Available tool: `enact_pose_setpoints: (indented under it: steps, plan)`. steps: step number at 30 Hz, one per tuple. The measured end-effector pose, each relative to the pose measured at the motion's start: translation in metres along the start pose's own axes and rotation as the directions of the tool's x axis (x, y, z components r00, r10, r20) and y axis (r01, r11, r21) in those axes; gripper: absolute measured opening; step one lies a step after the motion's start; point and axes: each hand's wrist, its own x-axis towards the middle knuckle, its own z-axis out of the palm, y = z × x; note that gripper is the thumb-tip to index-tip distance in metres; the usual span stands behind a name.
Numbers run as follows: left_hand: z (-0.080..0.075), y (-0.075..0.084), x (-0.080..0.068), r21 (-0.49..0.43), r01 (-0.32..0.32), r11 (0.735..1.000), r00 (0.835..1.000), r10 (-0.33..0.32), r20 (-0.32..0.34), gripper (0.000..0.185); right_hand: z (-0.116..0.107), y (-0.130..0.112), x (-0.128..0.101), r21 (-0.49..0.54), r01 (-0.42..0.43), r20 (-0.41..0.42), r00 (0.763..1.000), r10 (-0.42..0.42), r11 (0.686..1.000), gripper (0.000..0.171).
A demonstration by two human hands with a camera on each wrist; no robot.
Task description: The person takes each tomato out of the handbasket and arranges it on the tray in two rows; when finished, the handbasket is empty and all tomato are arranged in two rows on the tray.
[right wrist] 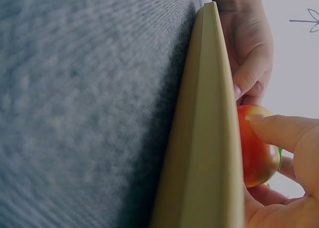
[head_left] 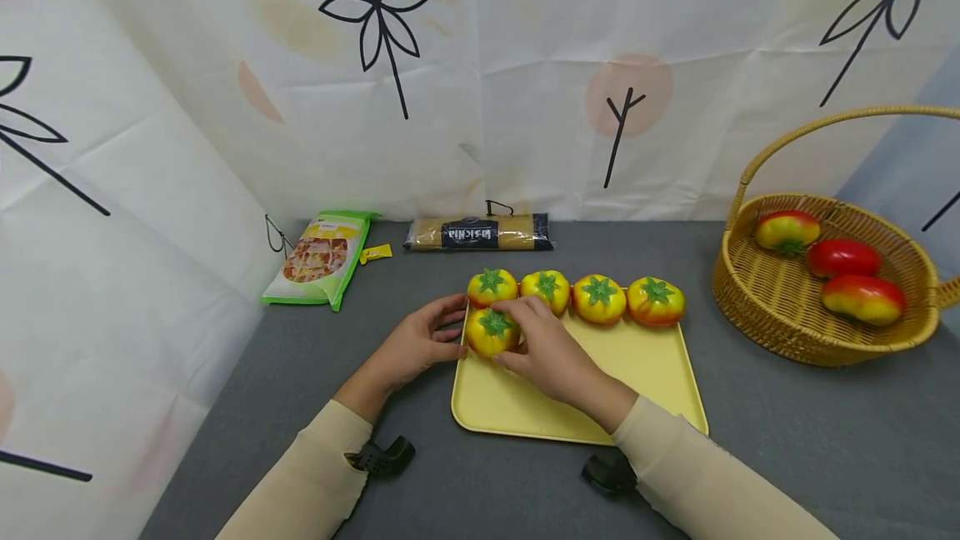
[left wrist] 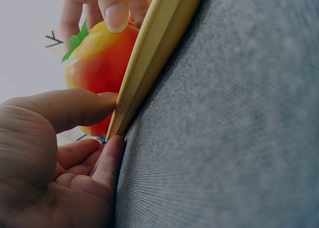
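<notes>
My right hand [head_left: 542,348] grips a yellow-and-red tomato [head_left: 491,333] with a green leafy top, thumb on the near side and fingers over its far side. This tomato sits at the left edge of a yellow tray [head_left: 585,394]. My left hand [head_left: 412,348] lies at the tray's left rim, its thumb and relaxed fingertips right against the edge. In the left wrist view the left thumb [left wrist: 75,108] reaches the rim beside the tomato's red side [left wrist: 102,63]. Behind the gripped tomato, several similar tomatoes [head_left: 600,300] form a row along the tray's far edge.
A wicker basket [head_left: 787,338] with a tall handle stands at the right, holding 3 red-and-yellow mango-like fruits [head_left: 862,300]. At the back lie a green-and-white food bag [head_left: 318,261], a small yellow packet [head_left: 376,253] and a clear pack of noodles [head_left: 480,233], near the cloth backdrop.
</notes>
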Motion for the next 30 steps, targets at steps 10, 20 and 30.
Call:
enact_pose_setpoints:
  steps: [10, 20, 30]
  plan:
    - [0.0, 0.001, -0.001, -0.004, -0.002, 1.0, 1.0, 0.002, 0.003, 0.087, -0.006, 0.002, -0.004, 0.049, -0.005, -0.005, 1.0, 0.005, 0.999, 0.068]
    - [0.0, 0.001, -0.001, -0.001, 0.009, 1.0, 1.0, -0.009, 0.0, 0.088, -0.024, -0.001, -0.015, 0.151, 0.036, -0.027, 0.999, -0.032, 0.988, 0.063]
    - [-0.001, -0.002, 0.001, -0.021, 0.022, 1.0, 1.0, -0.022, 0.011, 0.09, -0.055, 0.003, -0.029, 0.207, 0.079, -0.097, 0.993, -0.059, 0.975, 0.062]
